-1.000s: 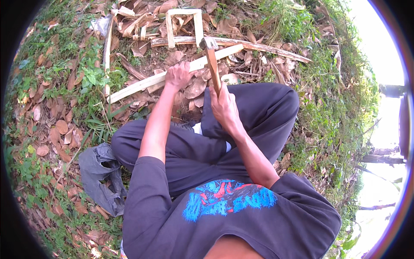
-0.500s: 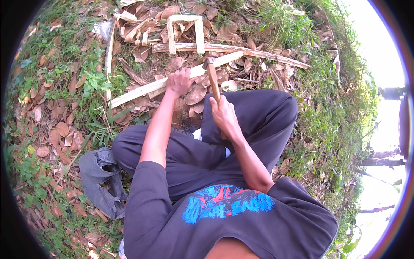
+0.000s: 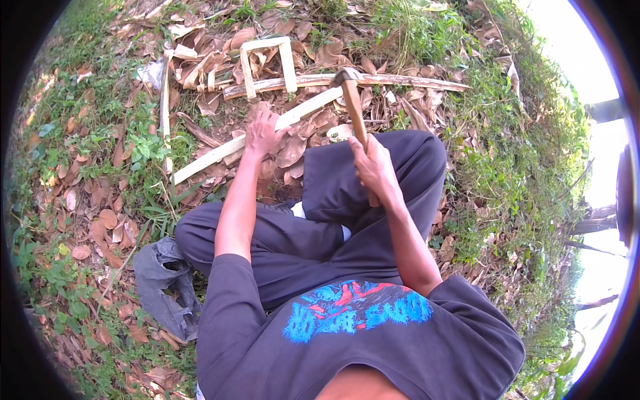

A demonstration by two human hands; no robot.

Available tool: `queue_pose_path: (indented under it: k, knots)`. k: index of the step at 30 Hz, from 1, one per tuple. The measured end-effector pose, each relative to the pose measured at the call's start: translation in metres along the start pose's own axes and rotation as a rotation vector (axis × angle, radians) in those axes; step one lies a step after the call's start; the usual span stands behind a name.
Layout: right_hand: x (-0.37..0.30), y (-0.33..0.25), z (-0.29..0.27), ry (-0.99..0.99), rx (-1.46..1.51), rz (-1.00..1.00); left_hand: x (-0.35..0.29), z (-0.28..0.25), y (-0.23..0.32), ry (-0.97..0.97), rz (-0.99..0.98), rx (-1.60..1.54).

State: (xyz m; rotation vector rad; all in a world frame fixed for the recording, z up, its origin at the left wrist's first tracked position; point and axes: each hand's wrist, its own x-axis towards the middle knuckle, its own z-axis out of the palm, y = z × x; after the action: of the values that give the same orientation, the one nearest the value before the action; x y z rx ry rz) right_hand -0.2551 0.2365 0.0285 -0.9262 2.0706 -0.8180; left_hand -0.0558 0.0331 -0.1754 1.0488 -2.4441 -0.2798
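Ground: bare soil (image 3: 227,127) covered with dry brown leaves, bordered by green grass at the left and right edges.
Grey cloth: crumpled grey fabric (image 3: 163,287) lies on the ground at the lower left, just beside the person's left knee.
Thin stick: a pale, narrow wooden strip (image 3: 164,107) lies near the upper left, running roughly top to bottom.
Long slat: a pale, flat wooden slat (image 3: 220,152) lies diagonally on the leaves, rising from lower left to upper right, in front of the person's crossed legs.
Left hand: the left hand (image 3: 262,131) presses down on the middle of the long slat, fingers curled over it and touching it.
Frame: a small, pale, U-shaped wooden frame (image 3: 250,67) lies near the top edge, beyond the slat, resting across a long brown branch (image 3: 400,81).
Hammer: a hammer with a brown wooden handle (image 3: 355,113) and a dark metal head is raised, its head above the upper end of the slat.
Right hand: the right hand (image 3: 375,167) grips the lower handle, fingers wrapped fully around it.
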Motion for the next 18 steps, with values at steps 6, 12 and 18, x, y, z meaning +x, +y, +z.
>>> queue_pose_path:
  k: [6,12,18]
  knots:
    - [0.012,0.066,-0.011,-0.058,0.361,0.182,0.016,-0.051,0.001,-0.064,-0.038,-0.308]
    - [0.02,0.06,-0.002,-0.121,0.258,0.153,0.027,-0.161,0.031,-0.199,-0.258,-0.616]
    - [0.014,0.049,-0.003,-0.2,-0.032,0.05,0.01,-0.224,0.067,-0.216,-0.281,-0.661]
